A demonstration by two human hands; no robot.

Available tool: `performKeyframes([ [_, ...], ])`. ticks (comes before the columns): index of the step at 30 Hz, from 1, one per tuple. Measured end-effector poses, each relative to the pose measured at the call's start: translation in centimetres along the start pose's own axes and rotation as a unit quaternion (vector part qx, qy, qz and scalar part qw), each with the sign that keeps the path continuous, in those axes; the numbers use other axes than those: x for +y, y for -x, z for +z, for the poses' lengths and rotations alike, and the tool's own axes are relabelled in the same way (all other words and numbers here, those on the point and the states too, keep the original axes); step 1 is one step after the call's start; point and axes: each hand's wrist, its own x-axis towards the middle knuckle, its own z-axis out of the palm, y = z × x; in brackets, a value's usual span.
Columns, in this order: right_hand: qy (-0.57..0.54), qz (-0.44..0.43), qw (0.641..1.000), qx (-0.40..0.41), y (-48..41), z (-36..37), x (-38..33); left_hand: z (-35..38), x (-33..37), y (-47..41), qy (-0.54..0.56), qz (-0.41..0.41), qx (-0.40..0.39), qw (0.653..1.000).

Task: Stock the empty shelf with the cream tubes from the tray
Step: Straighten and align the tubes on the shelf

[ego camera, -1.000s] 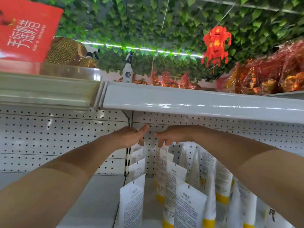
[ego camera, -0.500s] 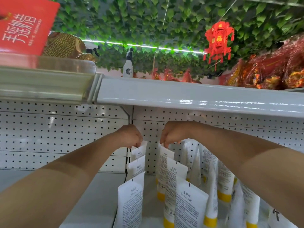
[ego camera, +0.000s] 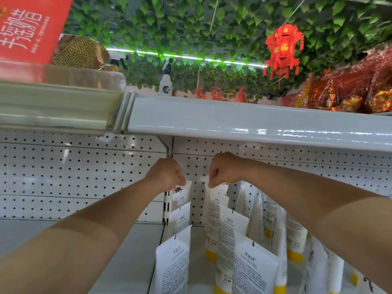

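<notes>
White cream tubes [ego camera: 244,262] in rows on a shelf [ego camera: 135,251], left hand [ego camera: 167,172] pinching one far tube's top edge, right hand [ego camera: 224,168] pinching another's.

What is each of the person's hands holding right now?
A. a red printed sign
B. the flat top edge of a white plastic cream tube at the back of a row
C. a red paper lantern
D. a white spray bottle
B: the left hand pinches the top of the rearmost white plastic cream tube in the left row, and the right hand pinches the rearmost white tube in the next row.
</notes>
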Motion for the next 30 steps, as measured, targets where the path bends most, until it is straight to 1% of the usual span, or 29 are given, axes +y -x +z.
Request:
performKeyframes([
  [3, 0.017, 0.012, 0.999, -0.027, -0.1, -0.2, 0.1, 0.3, -0.1, 0.0, 0.007, -0.009, 0.010, 1.000],
  [11, 0.011, 0.009, 1.000, 0.000, -0.6, 0.1, -0.1, 1.2, -0.1, -0.1, 0.033, -0.021, 0.033, 0.999],
  [17, -0.001, 0.008, 1.000, 0.014, -0.7, 0.3, 0.0, 1.2, -0.1, -0.1, 0.024, -0.028, 0.031, 0.999],
  [22, 0.013, 0.019, 1.000, -0.013, -0.9, 0.0, -0.1, 1.1, -0.5, -0.2, 0.030, -0.005, 0.029, 0.999],
  [26, 0.008, 0.019, 1.000, -0.019, -1.0, 0.0, 0.0, 1.2, -0.9, 0.0, 0.054, 0.004, 0.028, 0.998],
  [30, 0.002, 0.018, 0.999, -0.027, -0.8, -0.2, 0.2, 1.0, -1.1, 0.2, 0.050, 0.009, 0.029, 0.998],
])
